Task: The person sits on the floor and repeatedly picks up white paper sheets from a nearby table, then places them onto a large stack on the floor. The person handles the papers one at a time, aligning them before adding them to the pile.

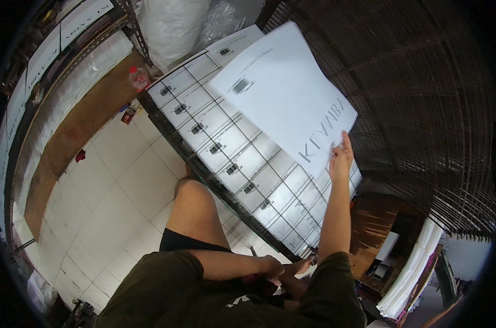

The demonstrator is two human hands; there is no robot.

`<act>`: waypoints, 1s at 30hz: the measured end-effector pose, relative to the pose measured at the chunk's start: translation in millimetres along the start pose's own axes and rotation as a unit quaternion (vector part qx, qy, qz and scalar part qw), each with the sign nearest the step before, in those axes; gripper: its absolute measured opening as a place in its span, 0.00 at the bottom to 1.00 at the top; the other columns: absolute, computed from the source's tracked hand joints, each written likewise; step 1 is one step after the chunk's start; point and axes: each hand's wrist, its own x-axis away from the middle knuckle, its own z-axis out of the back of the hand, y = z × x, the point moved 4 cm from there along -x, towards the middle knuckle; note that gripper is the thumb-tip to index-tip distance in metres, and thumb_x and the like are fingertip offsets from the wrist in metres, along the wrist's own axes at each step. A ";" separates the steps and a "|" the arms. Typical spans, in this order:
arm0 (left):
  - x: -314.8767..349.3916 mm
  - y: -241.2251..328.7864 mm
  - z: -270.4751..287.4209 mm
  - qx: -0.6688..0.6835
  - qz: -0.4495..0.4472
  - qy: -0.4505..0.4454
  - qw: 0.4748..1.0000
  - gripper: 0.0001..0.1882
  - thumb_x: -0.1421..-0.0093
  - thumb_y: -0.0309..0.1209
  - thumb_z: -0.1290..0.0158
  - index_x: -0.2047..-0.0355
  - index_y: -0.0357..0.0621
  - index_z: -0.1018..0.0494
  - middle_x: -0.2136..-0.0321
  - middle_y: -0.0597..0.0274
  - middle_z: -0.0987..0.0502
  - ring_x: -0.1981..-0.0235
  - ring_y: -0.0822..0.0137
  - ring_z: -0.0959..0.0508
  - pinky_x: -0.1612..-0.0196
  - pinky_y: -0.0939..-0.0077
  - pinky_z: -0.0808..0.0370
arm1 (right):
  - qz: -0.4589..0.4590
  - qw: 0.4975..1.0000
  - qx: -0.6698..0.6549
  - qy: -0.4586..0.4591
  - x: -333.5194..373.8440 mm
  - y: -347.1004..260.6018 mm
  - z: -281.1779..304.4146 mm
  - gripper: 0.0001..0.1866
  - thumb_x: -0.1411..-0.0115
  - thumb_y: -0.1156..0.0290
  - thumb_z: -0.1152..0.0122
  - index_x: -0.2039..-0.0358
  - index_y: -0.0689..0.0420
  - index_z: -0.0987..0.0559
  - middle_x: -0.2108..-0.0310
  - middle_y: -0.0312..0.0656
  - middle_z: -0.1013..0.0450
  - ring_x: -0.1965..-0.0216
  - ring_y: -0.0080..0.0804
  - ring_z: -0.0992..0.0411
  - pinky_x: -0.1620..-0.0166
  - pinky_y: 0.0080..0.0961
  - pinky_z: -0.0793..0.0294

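A large white printed sheet (283, 98) spans the upper middle, tilted and slightly curved. My right hand (342, 156) grips it by the near right edge, the index finger lying along the paper. Below it, a wire rack shelf (201, 158) bears white printed sheets (226, 136), with thin dark wires crossing over them. My left hand (271, 268) is low by my lap, near the shelf's near corner, its fingers curled. A short thin rod (253, 251) shows beside it; what the hand holds, if anything, is hidden.
Raised dark wire shelves (401, 93) fill the upper right. At left stands a metal rack (75, 49) with more sheets. A plastic bottle (139, 78) stands beyond the shelf's far left corner, near white plastic bags (171, 33). A brown wooden surface (371, 224) lies at right.
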 end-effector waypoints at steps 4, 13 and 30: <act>19.8 14.1 18.7 0.032 -0.013 0.003 0.999 0.29 0.49 0.54 0.48 0.63 0.38 0.28 0.66 0.45 0.24 0.62 0.46 0.24 0.62 0.53 0.28 | -0.038 0.996 0.009 0.075 -31.8 95.1 10.6 0.36 0.52 0.91 0.57 0.38 0.62 0.40 0.36 0.49 0.47 0.62 0.23 0.32 0.66 0.13 0.34; -5.5 0.5 18.1 0.075 -0.024 0.000 0.997 0.27 0.50 0.49 0.46 0.66 0.33 0.27 0.65 0.43 0.24 0.61 0.46 0.23 0.61 0.56 0.27 | -0.057 0.990 0.096 0.088 -103.3 182.5 47.7 0.36 0.53 0.85 0.53 0.39 0.59 0.39 0.37 0.50 0.46 0.56 0.29 0.32 0.60 0.20 0.30; -4.3 7.0 25.8 0.098 -0.027 -0.027 0.994 0.29 0.49 0.52 0.47 0.65 0.32 0.28 0.66 0.44 0.25 0.60 0.46 0.24 0.59 0.55 0.27 | -0.037 0.985 0.157 0.058 -136.3 204.9 42.2 0.36 0.52 0.87 0.54 0.39 0.58 0.39 0.36 0.51 0.47 0.40 0.34 0.42 0.47 0.22 0.35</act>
